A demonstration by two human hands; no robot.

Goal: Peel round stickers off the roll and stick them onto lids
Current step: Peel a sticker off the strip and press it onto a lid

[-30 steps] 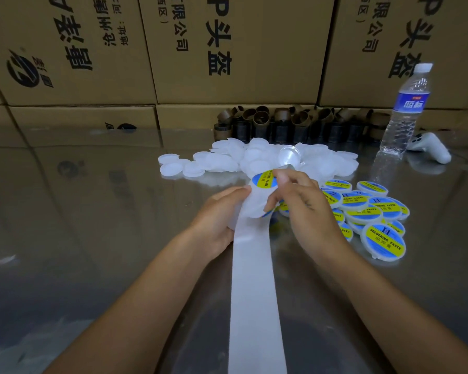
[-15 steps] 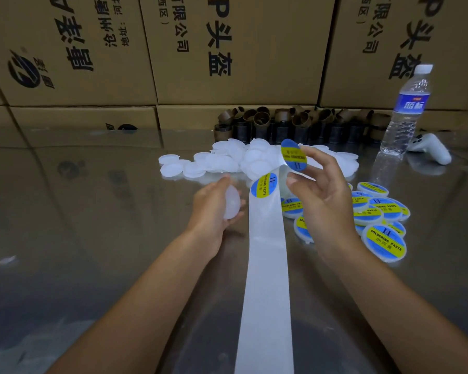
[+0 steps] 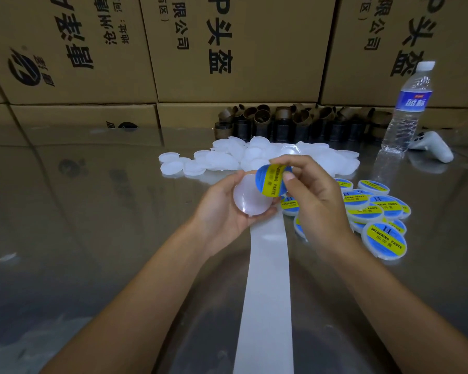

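Note:
My left hand (image 3: 219,211) grips a plain white round lid (image 3: 250,197) by its edge, face up above the table. My right hand (image 3: 316,195) pinches a blue and yellow round sticker (image 3: 270,180) and holds it over the lid's upper right edge, overlapping it. The white backing strip (image 3: 268,287) of the sticker roll runs from under my hands toward the bottom edge of the view. A pile of bare white lids (image 3: 243,157) lies behind my hands. Several stickered lids (image 3: 384,238) are heaped to the right.
A water bottle (image 3: 405,109) and a white controller (image 3: 432,148) stand at the back right. Several brown cardboard cores (image 3: 295,122) line the back. Stacked cardboard boxes (image 3: 227,49) wall the far side of the glossy table (image 3: 92,211).
My right hand has peeled the sticker off the strip and brought it down and left onto the lid. My left hand turned the lid face up toward it.

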